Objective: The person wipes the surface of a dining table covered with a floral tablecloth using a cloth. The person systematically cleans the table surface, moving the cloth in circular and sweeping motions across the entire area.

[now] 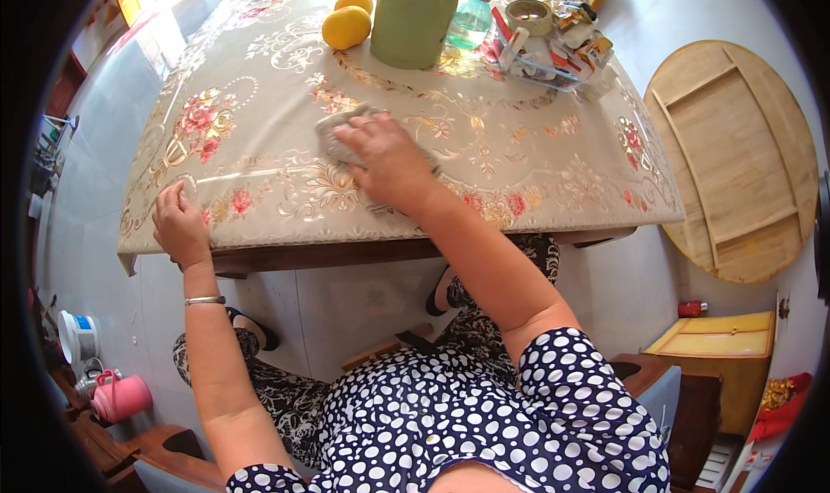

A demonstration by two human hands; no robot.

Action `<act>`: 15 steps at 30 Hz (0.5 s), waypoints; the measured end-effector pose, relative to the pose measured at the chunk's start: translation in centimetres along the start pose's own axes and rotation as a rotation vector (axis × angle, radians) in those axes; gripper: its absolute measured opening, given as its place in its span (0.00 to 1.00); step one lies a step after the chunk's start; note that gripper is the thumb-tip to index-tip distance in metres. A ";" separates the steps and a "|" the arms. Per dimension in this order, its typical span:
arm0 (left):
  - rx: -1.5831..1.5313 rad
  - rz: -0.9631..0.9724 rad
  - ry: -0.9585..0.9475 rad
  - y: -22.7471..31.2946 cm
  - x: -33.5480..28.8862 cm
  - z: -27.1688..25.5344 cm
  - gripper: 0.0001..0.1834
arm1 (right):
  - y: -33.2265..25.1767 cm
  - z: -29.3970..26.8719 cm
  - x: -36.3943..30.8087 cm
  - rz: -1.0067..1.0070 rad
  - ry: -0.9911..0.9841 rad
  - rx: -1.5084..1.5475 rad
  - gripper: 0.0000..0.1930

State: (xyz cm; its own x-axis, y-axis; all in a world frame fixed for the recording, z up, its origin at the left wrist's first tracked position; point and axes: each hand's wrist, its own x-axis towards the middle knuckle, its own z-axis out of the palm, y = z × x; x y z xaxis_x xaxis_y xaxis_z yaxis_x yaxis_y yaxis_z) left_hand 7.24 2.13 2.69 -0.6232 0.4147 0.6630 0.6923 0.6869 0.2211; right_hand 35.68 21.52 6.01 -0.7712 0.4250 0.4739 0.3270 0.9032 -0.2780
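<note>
My right hand (391, 166) presses down on a grey-brown cleaning cloth (333, 138) on the tabletop, its fingers over the rag. Part of the cloth sticks out past the fingertips and along the side of the palm. At the near left edge, my left hand (181, 225) has its fingers curled over the border of the floral tablecloth (285, 138); its thumb is partly hidden. The beige tablecloth, with red and gold flowers, lies over the whole table.
Along the table's far side stand two yellow-orange fruits (346, 28), a green canister (415, 22), a clear bottle with green liquid (471, 22), a tape roll (529, 16) and a crowded tray (545, 73). A round wooden board (735, 160) leans at right. A pink jug (123, 396) is low left.
</note>
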 end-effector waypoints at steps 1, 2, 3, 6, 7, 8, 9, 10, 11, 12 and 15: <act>0.002 0.000 0.001 0.1 0.0 -0.1 0.10 | -0.7 0.4 0.1 -0.009 -0.008 0.024 0.26; -0.002 0.003 0.002 0.0 0.0 0.0 0.10 | -1.0 0.6 0.3 -0.019 -0.013 0.048 0.25; -0.005 0.007 0.002 -0.2 0.0 0.1 0.10 | -0.8 0.6 0.2 -0.035 -0.004 0.069 0.25; -0.017 0.009 -0.003 -0.4 -0.1 0.1 0.10 | 0.3 -1.0 -0.8 -0.022 -0.049 0.096 0.25; -0.023 0.008 -0.006 -0.3 -0.1 0.2 0.10 | 1.2 -1.8 -1.4 -0.013 -0.047 0.067 0.25; -0.029 0.008 -0.003 -0.3 -0.1 0.2 0.10 | 2.3 -2.8 -2.1 -0.007 -0.045 0.040 0.25; -0.034 0.007 -0.001 -0.3 0.0 0.1 0.10 | 3.5 -3.9 -2.9 0.000 -0.044 0.013 0.25; -0.040 0.005 -0.001 -0.3 0.0 0.1 0.10 | 4.9 -5.2 -4.0 0.062 -0.039 0.019 0.24; -0.041 0.008 -0.004 -0.2 0.0 0.0 0.10 | 7.1 -5.9 -5.2 0.134 0.004 0.042 0.24; -0.040 0.010 -0.008 -0.3 0.0 -0.1 0.10 | 8.8 -7.2 -6.4 0.232 0.039 0.035 0.24; -0.035 0.023 -0.016 -0.5 0.0 -0.2 0.10 | 15.1 -11.0 -10.7 0.464 0.113 -0.032 0.24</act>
State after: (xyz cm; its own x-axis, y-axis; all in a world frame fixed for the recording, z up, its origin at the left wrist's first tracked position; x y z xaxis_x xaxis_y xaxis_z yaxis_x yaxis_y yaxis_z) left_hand 6.96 1.68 2.72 -0.6126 0.4394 0.6570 0.7183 0.6563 0.2309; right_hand 54.88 31.26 5.99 -0.4757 0.7862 0.3944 0.6411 0.6169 -0.4565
